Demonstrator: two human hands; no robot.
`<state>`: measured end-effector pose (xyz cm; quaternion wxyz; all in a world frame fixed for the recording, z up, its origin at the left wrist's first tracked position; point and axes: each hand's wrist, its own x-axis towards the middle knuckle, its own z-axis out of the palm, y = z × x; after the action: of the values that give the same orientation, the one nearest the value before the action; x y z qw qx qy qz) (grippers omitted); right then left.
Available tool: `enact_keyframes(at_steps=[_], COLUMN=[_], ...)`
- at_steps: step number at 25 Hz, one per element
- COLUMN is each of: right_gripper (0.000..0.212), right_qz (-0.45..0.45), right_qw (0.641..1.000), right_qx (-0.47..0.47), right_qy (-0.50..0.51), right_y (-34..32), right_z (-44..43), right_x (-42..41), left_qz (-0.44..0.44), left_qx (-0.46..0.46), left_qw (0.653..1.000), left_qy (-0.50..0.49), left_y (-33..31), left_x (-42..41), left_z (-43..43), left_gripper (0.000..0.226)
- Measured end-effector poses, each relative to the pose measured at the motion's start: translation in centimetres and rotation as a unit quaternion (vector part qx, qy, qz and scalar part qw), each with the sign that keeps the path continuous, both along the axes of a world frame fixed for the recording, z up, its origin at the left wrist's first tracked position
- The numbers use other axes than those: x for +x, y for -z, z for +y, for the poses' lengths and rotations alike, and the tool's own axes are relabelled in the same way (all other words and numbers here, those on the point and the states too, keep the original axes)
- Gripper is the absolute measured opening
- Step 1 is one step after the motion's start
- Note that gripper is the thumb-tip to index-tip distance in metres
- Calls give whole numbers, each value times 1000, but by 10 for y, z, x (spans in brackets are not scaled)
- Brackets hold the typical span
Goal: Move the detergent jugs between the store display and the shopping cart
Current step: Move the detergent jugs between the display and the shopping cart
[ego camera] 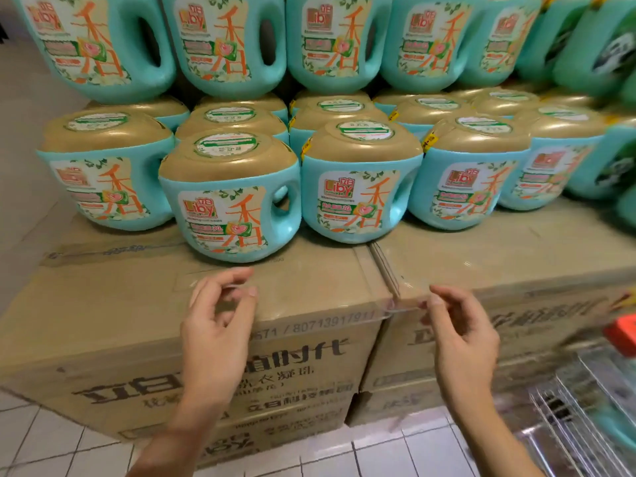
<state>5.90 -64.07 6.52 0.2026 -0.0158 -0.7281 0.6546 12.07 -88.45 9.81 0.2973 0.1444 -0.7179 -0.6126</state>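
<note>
Turquoise detergent jugs with gold caps stand in rows on stacked cardboard boxes [103, 321]; a second tier of jugs [227, 43] rests on their caps. The nearest jug [230, 201] sits forward of its row, close to the box edge, its handle hole facing right. My left hand [216, 325] hovers just below and in front of that jug, fingers loosely curled and holding nothing. My right hand [461, 335] hovers before the right-hand box, fingers also loosely curled and empty. Neither hand touches a jug. The wire shopping cart [585, 401] shows at the lower right.
Green jugs [609, 53] with a panda picture crowd the display's right end. A red part of the cart [623, 333] sits at the right edge. White floor tiles [51, 442] run beneath the boxes and up the left side.
</note>
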Motion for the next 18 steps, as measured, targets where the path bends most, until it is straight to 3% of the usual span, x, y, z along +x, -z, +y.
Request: enact_keyframes(at_steps=[4, 9, 12, 18], right_gripper=[16, 12, 13, 15], right_qz=[-122, -256, -282, -302], right_qw=[990, 953, 926, 888], right_qx=[-43, -74, -79, -102], right_qy=[50, 146, 237, 331], right_y=[48, 83, 88, 98], right_z=[45, 106, 150, 242], right_x=[99, 210, 265, 331], left_qz=[-151, -340, -379, -368], left_qx=[74, 39, 11, -25], left_qw=[962, 872, 830, 794], left_qy=[214, 350, 410, 484], left_y=[27, 84, 105, 127], left_x=[32, 56, 70, 77], left_z=[44, 103, 152, 273], left_gripper=[19, 19, 15, 14])
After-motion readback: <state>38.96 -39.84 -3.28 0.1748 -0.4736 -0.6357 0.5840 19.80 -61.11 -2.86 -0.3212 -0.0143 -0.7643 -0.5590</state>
